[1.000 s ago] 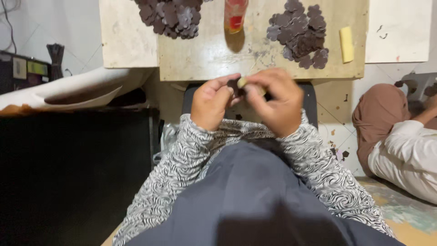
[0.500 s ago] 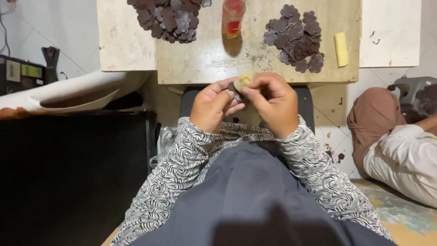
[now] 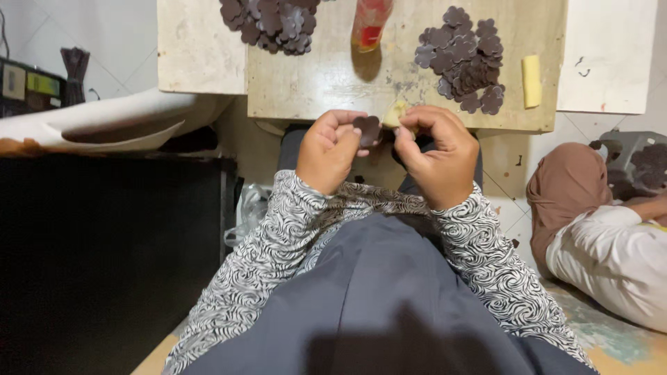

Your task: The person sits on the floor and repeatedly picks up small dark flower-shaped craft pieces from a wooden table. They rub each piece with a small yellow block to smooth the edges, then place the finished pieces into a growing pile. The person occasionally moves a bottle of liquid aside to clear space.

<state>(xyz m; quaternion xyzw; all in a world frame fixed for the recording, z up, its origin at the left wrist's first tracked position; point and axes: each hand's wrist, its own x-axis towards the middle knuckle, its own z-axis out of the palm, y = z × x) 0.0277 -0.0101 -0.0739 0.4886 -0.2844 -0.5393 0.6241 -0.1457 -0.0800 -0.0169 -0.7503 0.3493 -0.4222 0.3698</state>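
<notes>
Hands raised at the board's point(image 3: 326, 90) near edge: left hand point(image 3: 330, 149) pinches a dark flower-shaped piece point(image 3: 366, 128), right hand point(image 3: 438, 156) grips a yellow lump point(image 3: 394, 114) beside it, apparently mid-rubbing; closer contact seems needed.

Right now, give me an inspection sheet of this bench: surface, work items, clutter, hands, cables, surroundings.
Surface: pale scuffed wooden board, stained.
Work items: dark brown flower-shaped flat cutout in left hand; small yellowish piece in right hand.
Clutter: two heaps of matching cutouts, left heap, right heap; red-orange bottle; yellow block.
Hands: both pinching, close together above the lap.
Cables: nothing seen.
Surroundings: another person's white sleeve at right; black panel at left.
</notes>
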